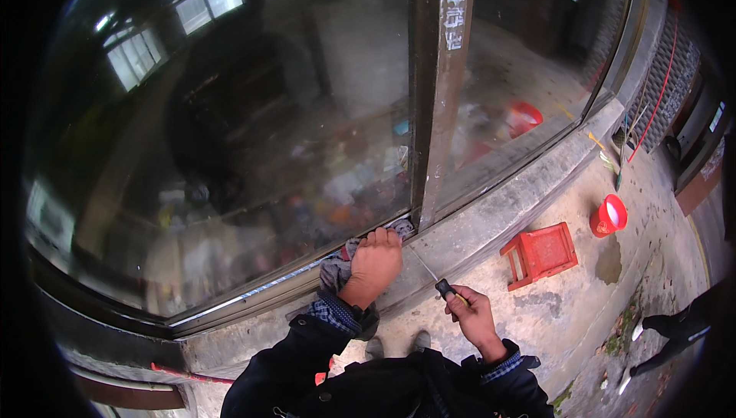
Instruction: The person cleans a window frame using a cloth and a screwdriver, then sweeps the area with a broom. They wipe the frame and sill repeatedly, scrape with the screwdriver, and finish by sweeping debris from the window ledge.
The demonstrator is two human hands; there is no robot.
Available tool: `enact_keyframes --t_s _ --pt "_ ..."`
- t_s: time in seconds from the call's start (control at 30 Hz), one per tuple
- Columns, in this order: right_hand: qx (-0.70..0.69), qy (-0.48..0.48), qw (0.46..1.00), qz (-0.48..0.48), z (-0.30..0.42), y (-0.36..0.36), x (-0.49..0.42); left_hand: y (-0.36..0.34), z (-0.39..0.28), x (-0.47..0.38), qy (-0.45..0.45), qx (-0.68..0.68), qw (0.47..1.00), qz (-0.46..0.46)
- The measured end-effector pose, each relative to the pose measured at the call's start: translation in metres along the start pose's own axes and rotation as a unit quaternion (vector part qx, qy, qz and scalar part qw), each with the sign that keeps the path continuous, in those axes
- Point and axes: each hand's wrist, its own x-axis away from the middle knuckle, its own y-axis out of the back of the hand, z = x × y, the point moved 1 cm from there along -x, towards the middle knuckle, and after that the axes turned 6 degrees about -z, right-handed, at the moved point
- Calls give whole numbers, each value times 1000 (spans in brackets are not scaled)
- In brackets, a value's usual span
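Observation:
My left hand [376, 262] presses a crumpled grey cloth [335, 271] into the lower track of a sliding window, beside the upright frame [437, 101]. Part of the cloth sticks out past my fingers towards the frame. In my right hand [474, 314] is a screwdriver [451, 291] with a black and yellow handle. Its thin metal shaft points up and left over the concrete sill [489, 205]; whether the tip touches anything is hard to tell. The window track [247, 297] runs on to the left below the large glass pane [259, 159].
A red wooden stool [543, 254] stands on the concrete floor to my right. Beyond it is a red bucket [608, 216] holding whitish liquid, near a wet patch. Long thin poles [627, 136] lean by the far wall. A person in dark trousers [670, 332] is at the right edge.

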Motion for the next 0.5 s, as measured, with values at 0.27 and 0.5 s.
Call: enact_keyframes --t_s 0.27,0.5 --pt "-31 29 999 -28 -2 12 -1 23 4 -4 -3 133 981 -139" --pt "-119 86 984 -100 -10 21 -11 109 -41 -4 87 380 916 -94"
